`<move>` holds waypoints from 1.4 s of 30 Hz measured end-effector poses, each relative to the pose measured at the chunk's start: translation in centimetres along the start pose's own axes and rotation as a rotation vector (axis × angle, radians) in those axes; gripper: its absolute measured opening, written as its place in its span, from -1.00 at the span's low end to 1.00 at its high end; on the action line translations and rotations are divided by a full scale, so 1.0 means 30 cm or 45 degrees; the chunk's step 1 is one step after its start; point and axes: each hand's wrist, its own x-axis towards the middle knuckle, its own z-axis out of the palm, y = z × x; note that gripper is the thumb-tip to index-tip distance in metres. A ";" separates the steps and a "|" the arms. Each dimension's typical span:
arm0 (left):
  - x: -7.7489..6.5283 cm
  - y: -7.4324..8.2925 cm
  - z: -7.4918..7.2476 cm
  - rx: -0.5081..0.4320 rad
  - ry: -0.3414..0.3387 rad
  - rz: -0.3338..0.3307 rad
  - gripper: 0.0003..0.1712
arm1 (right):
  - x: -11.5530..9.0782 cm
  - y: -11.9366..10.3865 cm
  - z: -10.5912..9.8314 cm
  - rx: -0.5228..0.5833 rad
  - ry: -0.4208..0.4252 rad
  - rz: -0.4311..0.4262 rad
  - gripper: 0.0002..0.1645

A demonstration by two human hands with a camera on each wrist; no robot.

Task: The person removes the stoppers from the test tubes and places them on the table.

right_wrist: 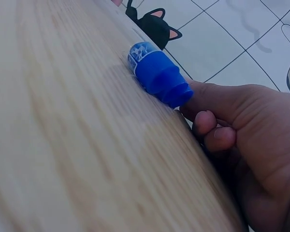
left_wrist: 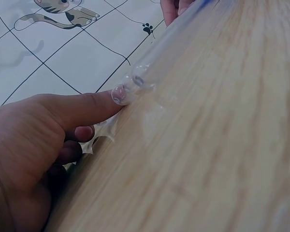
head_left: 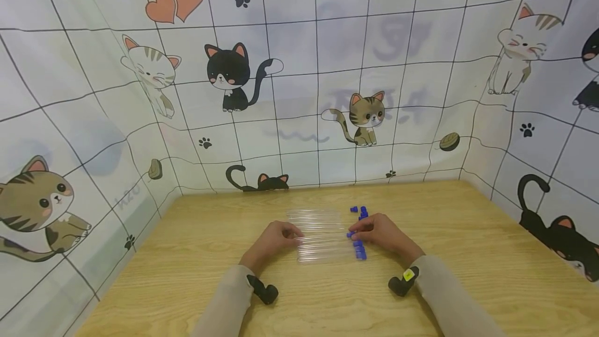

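Clear test tubes [head_left: 323,251] lie side by side in a near group, their blue caps [head_left: 360,255] pointing right. A second group of clear tubes [head_left: 313,220] lies behind them, with blue caps [head_left: 363,210] too. My left hand [head_left: 280,236] is at the left ends, its thumb against a rounded tube end [left_wrist: 120,95]; other fingers curl below. My right hand [head_left: 381,233] holds a blue cap [head_left: 350,234] at its fingertips, between the two groups. In the right wrist view, a nearer blue cap [right_wrist: 159,75] partly hides the right fingertips.
The tubes lie on a wood-grain table [head_left: 210,222]. Cloth [head_left: 299,66] printed with cats and grid lines hangs behind and at both sides. A dark wrist camera [head_left: 264,291] sits on the left wrist, another [head_left: 402,282] on the right.
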 end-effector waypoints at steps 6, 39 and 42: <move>0.004 -0.006 0.001 0.016 0.013 0.000 -0.91 | 0.004 -0.003 0.001 -0.023 -0.007 -0.010 -0.78; -0.001 0.005 0.002 -0.110 0.097 0.009 -0.81 | -0.039 -0.100 -0.027 0.285 0.011 0.044 -0.65; 0.001 0.004 0.002 -0.117 0.095 0.000 -0.80 | -0.040 -0.111 -0.028 0.277 0.023 0.056 -0.67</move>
